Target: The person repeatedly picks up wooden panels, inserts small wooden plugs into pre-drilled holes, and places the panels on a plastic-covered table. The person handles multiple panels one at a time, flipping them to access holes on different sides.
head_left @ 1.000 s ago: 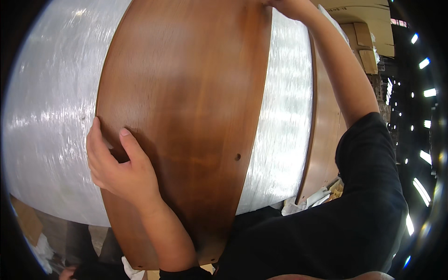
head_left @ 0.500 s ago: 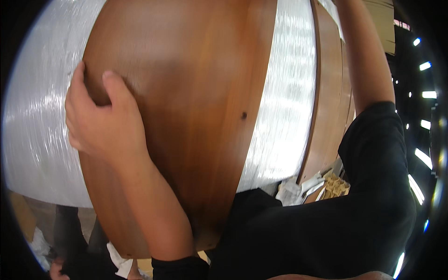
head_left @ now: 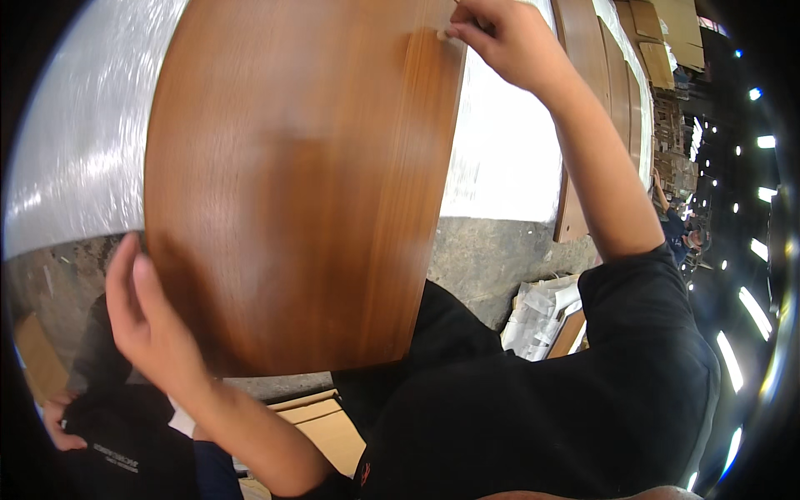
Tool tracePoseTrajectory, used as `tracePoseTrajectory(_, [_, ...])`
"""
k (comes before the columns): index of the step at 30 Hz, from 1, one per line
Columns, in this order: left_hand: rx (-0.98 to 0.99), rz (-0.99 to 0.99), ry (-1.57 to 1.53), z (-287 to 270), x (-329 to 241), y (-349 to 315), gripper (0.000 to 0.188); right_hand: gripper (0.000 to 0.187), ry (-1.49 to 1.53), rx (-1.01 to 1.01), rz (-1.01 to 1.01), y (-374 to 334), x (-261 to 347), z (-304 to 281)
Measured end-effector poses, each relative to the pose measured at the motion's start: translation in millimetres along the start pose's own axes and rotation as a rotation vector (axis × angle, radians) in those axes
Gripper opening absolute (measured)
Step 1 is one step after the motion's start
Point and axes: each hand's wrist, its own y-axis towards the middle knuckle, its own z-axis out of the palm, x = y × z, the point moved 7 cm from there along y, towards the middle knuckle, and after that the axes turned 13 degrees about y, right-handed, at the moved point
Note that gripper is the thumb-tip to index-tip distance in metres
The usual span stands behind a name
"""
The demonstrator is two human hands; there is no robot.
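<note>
Head view: a brown wooden panel (head_left: 300, 183) is filling the frame's centre, the left hand (head_left: 154, 333) gripping its lower-left edge, the right hand (head_left: 504, 42) pinching its upper-right corner.

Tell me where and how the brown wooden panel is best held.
Probably by its two opposite edges, one hand from each side. The panel is wide, thin and flat, with a smooth face that offers no grip. The left hand already cups the lower left edge, and the right hand pinches the upper right edge. Such a diagonal hold should keep it from swinging.
</note>
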Motion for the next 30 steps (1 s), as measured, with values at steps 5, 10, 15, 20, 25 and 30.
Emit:
tracePoseTrajectory(5, [0.097, -0.14, 0.028, -52.3, 81.6, -69.4, 0.049, 0.016, -0.164, 0.101, 0.096, 17.0, 24.9, 10.9])
tracePoseTrajectory(10, [0.02, -0.224, -0.461, -38.5, 118.4, -96.1, 0.063, 0.022, -0.28, 0.095, 0.158, 20.8, 22.1, 11.4])
tracePoseTrajectory(15, [-0.159, -0.225, -0.37, -19.5, 120.5, -102.8, 0.054, 0.022, -0.301, 0.031, 0.157, 12.3, 27.9, 2.8])
tracePoseTrajectory(20, [-0.296, -0.152, -0.292, -18.8, 123.2, -105.2, 0.041, 0.012, 0.012, -0.378, -0.031, -33.1, 123.1, -24.0])
tracePoseTrajectory(25, [-0.224, -0.018, -0.392, -14.5, 130.4, -97.8, 0.047, 0.016, 0.535, -0.006, -0.512, -89.5, 259.5, 89.8])
tracePoseTrajectory(30, [-0.173, 0.044, -0.58, -12.5, 133.9, -96.2, 0.051, 0.011, 0.485, 0.317, -0.602, -94.6, 358.0, 164.8])
